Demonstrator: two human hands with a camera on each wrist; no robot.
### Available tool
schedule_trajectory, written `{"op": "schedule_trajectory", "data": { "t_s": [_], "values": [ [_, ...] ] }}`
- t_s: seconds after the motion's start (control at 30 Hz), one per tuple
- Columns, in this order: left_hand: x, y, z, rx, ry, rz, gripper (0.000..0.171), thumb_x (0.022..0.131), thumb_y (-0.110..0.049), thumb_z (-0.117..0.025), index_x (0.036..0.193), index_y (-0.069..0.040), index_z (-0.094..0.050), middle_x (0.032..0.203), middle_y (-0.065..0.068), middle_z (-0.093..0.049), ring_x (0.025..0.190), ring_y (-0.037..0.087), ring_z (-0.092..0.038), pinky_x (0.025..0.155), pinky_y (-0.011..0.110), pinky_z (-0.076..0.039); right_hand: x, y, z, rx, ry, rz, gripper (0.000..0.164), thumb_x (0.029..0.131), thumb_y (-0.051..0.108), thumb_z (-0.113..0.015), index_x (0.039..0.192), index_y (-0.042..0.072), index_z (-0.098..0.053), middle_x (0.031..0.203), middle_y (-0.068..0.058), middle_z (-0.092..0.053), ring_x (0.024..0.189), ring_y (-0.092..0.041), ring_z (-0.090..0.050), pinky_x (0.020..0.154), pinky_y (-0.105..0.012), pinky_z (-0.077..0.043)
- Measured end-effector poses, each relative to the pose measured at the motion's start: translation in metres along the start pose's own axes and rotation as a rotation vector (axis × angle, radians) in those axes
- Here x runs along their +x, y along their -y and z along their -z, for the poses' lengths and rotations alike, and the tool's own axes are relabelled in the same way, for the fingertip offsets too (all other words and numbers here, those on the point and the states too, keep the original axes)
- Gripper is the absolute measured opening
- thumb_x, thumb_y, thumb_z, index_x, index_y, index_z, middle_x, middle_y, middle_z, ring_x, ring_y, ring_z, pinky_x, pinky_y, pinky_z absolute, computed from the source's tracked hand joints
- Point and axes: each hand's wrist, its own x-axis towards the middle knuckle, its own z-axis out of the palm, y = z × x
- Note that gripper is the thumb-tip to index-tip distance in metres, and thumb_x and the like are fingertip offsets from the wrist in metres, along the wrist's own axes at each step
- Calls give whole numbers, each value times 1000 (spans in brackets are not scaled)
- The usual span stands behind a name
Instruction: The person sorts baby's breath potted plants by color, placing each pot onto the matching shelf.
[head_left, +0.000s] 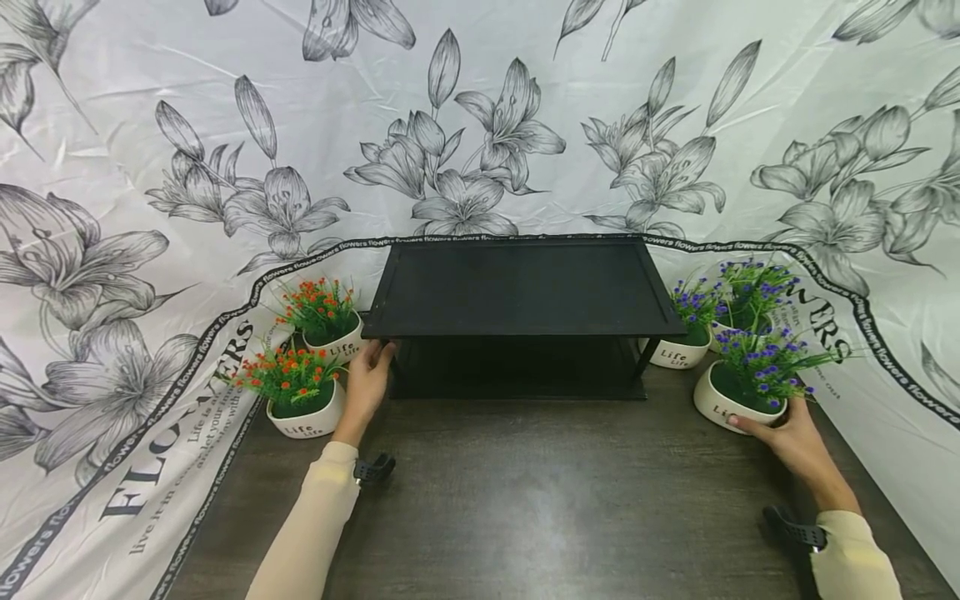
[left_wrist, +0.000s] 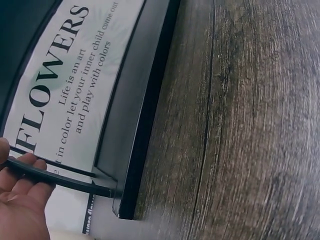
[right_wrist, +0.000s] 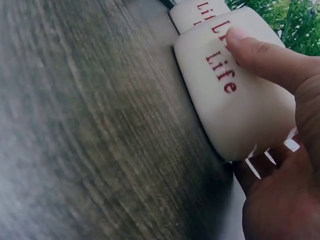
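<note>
Head view: white purple-flowered "Life" planter (head_left: 716, 406) at the right side of the dark wood-grain table (head_left: 525, 500), near the black two-tier shelf (head_left: 517, 287). Gripped by the right hand (head_left: 798, 446), thumb over the red lettering (right_wrist: 220, 72), fingers round the side; likely light but smooth and breakable, so best cupped low around the wall. Left hand (head_left: 367, 379) curled round the shelf's slim front-left post (left_wrist: 75, 183), presumably stiff.

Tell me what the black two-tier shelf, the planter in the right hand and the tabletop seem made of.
Black two-tier shelf: painted metal or board, satin; the even dark coat leaves it open.
White planter in the right hand: likely glazed ceramic, possibly plastic; smooth, rounded, softly shiny.
Tabletop: wood or wood-look laminate, low sheen; streaky grain and a blurred bright reflection.
</note>
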Motion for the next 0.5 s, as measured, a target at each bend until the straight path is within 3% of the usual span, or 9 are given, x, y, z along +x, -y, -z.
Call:
{"op": "schedule_trajectory", "data": {
  "t_s": [0.1,0.17,0.37,0.5],
  "values": [
    [-4,-11,-1,24,-13,17,32,113,-15,-54,126,13,-65,124,36,-66,107,27,-61,81,16,-42,5,-2,-1,21,-2,-23,110,96,37,-83,169,43,-1,166,-29,-29,137,-19,-44,114,-70,-33],
    [-7,-20,0,40,-21,19,30,112,-13,-55,123,13,-67,117,34,-67,98,21,-58,77,16,-40,7,-3,-1,30,4,-34,109,96,37,-82,171,39,-3,165,-29,-31,138,-28,-45,113,-69,-33],
    [-16,-39,4,58,-22,-2,23,110,-11,-59,114,9,-70,96,18,-66,82,7,-53,71,19,-40,7,-3,-1,69,6,-106,121,96,36,-81,168,3,11,165,-43,-15,145,-61,-27,117,-75,-23],
    [-17,-39,6,56,-15,-24,23,110,-11,-60,112,9,-71,85,6,-60,74,9,-46,66,23,-36,6,-2,-1,79,5,-130,125,95,37,-82,166,0,14,165,-45,-12,146,-64,-24,118,-78,-20]
  ]
}}
